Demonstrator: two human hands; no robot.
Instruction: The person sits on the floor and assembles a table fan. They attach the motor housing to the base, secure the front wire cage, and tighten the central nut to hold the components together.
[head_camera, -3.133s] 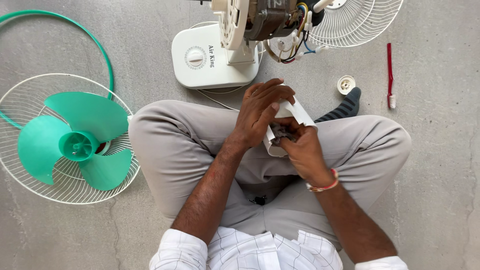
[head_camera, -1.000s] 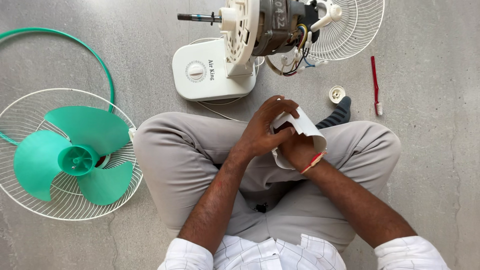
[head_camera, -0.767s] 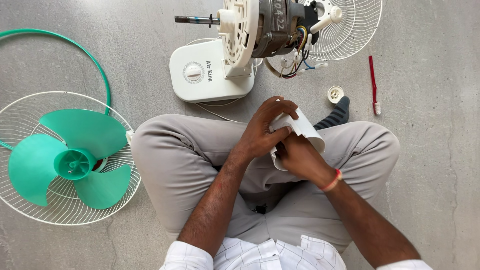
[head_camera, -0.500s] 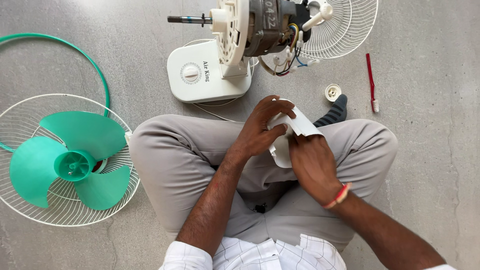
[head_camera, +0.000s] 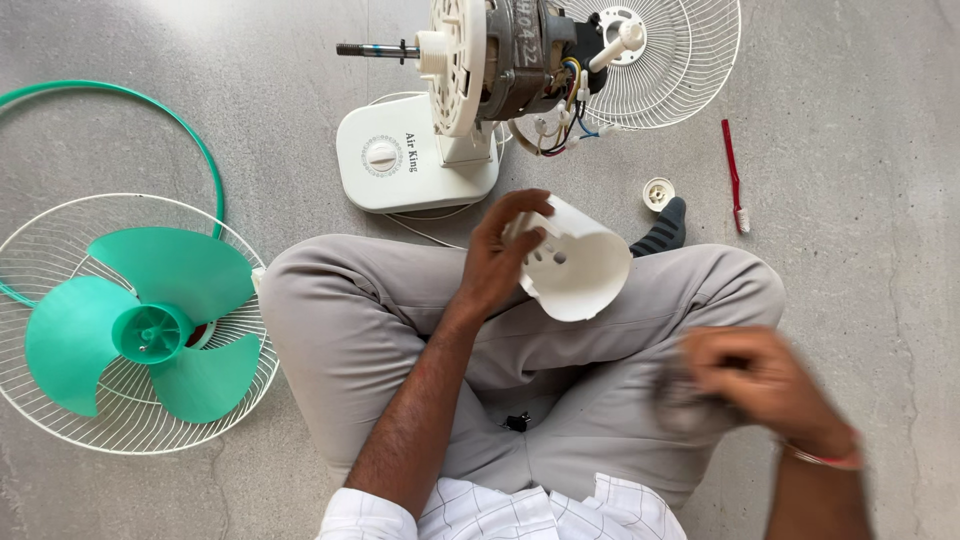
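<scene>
Head view looks down at a person sitting cross-legged on a grey floor (head_camera: 860, 150). At the middle, the left hand (head_camera: 500, 255) is wrapped tight around a white cover (head_camera: 570, 262), a round plastic shell with small holes, held just above the lap. At 4 o'clock the right hand (head_camera: 760, 385) is blurry; it seems to be closed on a dark cloth (head_camera: 680, 400), but I cannot tell for sure. At 12 o'clock stands the fan base (head_camera: 410, 160) with its bare motor (head_camera: 520, 50) and a white grill (head_camera: 670, 60) behind. At 9 o'clock the green blade (head_camera: 140, 320) lies on another grill (head_camera: 40, 400). At 2 o'clock a red brush (head_camera: 732, 175) lies near a small white cap (head_camera: 657, 193)
</scene>
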